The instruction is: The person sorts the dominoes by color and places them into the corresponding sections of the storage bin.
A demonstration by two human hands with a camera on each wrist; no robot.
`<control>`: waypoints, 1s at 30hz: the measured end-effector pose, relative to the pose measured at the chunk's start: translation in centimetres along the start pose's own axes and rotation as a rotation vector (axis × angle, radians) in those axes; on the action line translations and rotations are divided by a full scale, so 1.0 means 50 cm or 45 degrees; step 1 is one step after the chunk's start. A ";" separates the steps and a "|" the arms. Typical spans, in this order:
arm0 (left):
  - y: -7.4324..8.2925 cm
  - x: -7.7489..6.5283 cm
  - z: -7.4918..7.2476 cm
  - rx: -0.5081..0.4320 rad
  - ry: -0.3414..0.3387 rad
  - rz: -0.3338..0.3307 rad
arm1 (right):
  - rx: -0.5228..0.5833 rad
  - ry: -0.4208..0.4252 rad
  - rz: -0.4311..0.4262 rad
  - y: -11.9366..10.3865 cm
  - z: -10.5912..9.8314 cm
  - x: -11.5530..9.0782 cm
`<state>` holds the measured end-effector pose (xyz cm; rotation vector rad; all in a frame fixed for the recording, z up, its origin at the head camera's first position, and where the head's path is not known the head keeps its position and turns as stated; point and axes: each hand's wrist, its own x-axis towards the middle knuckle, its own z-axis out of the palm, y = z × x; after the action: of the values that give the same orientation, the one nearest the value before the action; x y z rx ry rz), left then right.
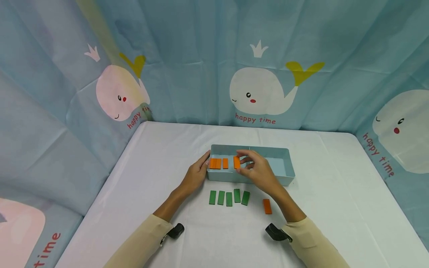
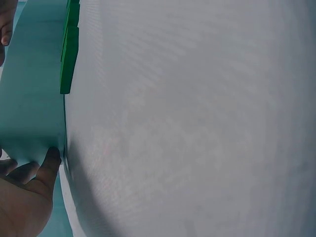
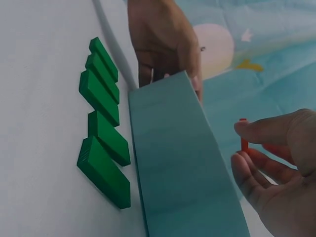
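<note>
My right hand (image 1: 259, 171) pinches an orange block (image 1: 237, 162) between thumb and fingers, over the left compartment of a blue-grey box (image 1: 251, 178). In the right wrist view that orange block (image 3: 244, 141) appears edge-on between the fingertips. More orange blocks (image 1: 215, 163) sit in the same compartment, two side by side at its left end and one (image 1: 225, 163) a little to their right. Against the box's left end rests my left hand (image 1: 196, 173); the left wrist view shows its fingertips (image 2: 52, 155) touching the end wall.
Several green blocks (image 1: 229, 199) lie in a row before the box on the white-covered table (image 1: 151, 167). A single orange block (image 1: 267, 206) lies to their right, beside the right forearm. Behind the table hangs a blue curtain (image 1: 187, 93) with whale prints.
</note>
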<state>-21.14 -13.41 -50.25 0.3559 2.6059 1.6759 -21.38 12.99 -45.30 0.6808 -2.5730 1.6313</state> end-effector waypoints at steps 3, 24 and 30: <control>0.000 -0.001 -0.001 0.008 0.000 -0.005 | -0.014 -0.002 -0.004 0.003 0.005 0.008; 0.000 0.000 -0.001 0.031 0.005 0.007 | -0.116 -0.086 0.046 -0.001 0.040 0.053; 0.003 -0.001 0.000 0.030 0.006 0.000 | -0.173 -0.115 0.054 -0.004 0.050 0.064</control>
<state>-21.06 -13.37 -50.12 0.3533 2.6305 1.6495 -23.68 9.62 -45.49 0.7101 -2.7491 1.4517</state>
